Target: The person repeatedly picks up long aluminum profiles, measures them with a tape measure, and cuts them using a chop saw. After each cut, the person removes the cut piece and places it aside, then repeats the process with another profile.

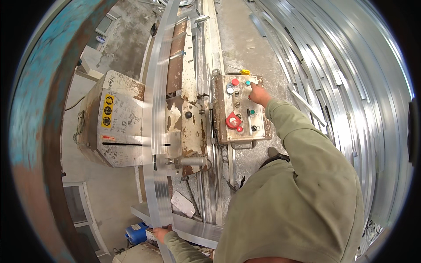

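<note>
My right hand (259,95) reaches over a worn metal control box (226,103). One finger stretches to a green push button (248,83) near its top; the hand holds nothing. A red tape measure (233,120) lies on the panel below, beside a slim pen-like stick (249,122). Down at the lower left, my left hand (162,234) is closed round the near part of a long silver aluminium profile (158,193). That profile runs away from me along the machine bed, past a pneumatic cylinder (193,161). Part of the left hand's grip is hidden.
A slotted, scuffed machine guard (123,125) with yellow warning stickers stands left of the profile. Many aluminium profiles (333,87) are stacked along the right. A teal-brown beam (41,131) borders the far left. A blue container (136,233) sits beside my left hand.
</note>
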A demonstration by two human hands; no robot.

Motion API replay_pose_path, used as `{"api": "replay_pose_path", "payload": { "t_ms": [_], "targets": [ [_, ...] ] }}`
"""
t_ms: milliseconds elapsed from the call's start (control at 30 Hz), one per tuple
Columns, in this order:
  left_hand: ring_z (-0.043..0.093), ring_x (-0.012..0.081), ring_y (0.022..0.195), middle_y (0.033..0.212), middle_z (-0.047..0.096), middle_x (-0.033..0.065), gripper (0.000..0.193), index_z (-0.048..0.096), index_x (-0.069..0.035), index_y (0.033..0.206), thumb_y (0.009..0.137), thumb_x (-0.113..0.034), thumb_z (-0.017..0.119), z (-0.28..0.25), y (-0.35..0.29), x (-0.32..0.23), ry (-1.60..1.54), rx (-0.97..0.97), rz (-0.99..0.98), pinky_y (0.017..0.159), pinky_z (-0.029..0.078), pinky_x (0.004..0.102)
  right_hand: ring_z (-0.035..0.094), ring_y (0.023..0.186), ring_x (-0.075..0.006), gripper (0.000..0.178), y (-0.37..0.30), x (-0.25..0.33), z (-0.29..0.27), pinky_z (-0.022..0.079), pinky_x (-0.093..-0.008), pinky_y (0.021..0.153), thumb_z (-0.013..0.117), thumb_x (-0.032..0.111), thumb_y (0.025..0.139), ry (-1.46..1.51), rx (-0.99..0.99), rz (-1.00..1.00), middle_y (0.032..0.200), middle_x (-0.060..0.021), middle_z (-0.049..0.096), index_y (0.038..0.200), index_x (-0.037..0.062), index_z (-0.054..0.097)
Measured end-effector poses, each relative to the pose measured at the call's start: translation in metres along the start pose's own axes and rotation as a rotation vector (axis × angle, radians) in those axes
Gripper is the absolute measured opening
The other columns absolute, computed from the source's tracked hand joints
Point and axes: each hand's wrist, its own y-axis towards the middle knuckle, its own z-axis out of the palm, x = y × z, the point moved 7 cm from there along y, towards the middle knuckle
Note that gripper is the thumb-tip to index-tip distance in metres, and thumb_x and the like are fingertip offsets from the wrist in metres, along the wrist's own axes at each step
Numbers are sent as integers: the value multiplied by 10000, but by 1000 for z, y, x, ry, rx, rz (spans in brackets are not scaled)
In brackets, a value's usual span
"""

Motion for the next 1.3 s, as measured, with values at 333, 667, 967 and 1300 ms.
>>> {"api": "replay_pose_path", "payload": {
  "t_ms": [333,667,967,1300],
  "targets": [
    [665,394,1368,1630,539,265,1272,407,41,1635,678,-534,1016,6,16,-16,4,62,-88,1129,579,478,660,1354,-474,508,23,24,-23,576,-569,1111,635,153,1004,-193,240,63,1506,-247,626,1508,106,593],
    [639,397,1404,1630,547,253,1121,452,6,1621,737,-442,976,-28,12,-44,-37,40,-100,1161,553,477,642,1393,-494,585,25,30,-29,558,-595,1130,689,179,991,-242,370,44,1599,-265,563,1552,63,573],
    [615,400,1435,1630,555,242,990,493,-25,1608,790,-358,940,-25,16,-40,-80,17,-93,1189,529,476,680,1315,-523,605,35,25,-16,578,-563,1108,717,189,970,-226,335,-31,1519,-350,589,1529,10,571],
    [581,408,1475,1599,587,244,798,566,-56,1565,851,-239,873,27,0,11,-246,-222,-59,1216,502,477,761,1168,-425,696,68,1,24,620,-501,972,952,232,691,168,418,-411,1257,-223,797,1325,32,744]
  ]
}}
